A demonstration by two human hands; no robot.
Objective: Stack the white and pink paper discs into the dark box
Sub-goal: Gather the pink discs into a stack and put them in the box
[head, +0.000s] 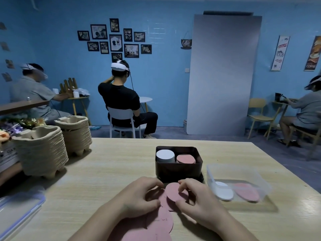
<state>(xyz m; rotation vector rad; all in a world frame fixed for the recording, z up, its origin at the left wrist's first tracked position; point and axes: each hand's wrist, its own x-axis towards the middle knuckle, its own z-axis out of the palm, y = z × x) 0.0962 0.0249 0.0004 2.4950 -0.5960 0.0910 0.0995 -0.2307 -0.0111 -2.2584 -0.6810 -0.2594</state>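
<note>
We are midway through the pink share of the job, squaring up a small handful of pink discs (173, 191) close to the near edge of the table (112, 171), just in front of the dark box (178, 169). Our left hand (142, 195) curls its fingers against the left rim of the pink discs, and our right hand (196, 197) pinches them from the right between thumb and bent fingers, so both hands have hold of the same little pile. More loose pink pieces (159, 221) lie under our wrists, reaching to the near edge.

The dark box sits mid-table and already carries a white stack (165, 155) on its left side and a pink stack (185, 158) on its right. The next move, as we judge it, calls for lifting the evened pile over the box's near wall and lowering it flat onto the pink stack without fanning it.

A clear tub (260, 181) just right of the box holds further white and pink discs to fetch. Two stacks of pulp trays (41, 150) stand at the left edge, well apart from our path, and a clear lid (19, 211) lies at the near left corner. Only the box wall stands in the way.
</note>
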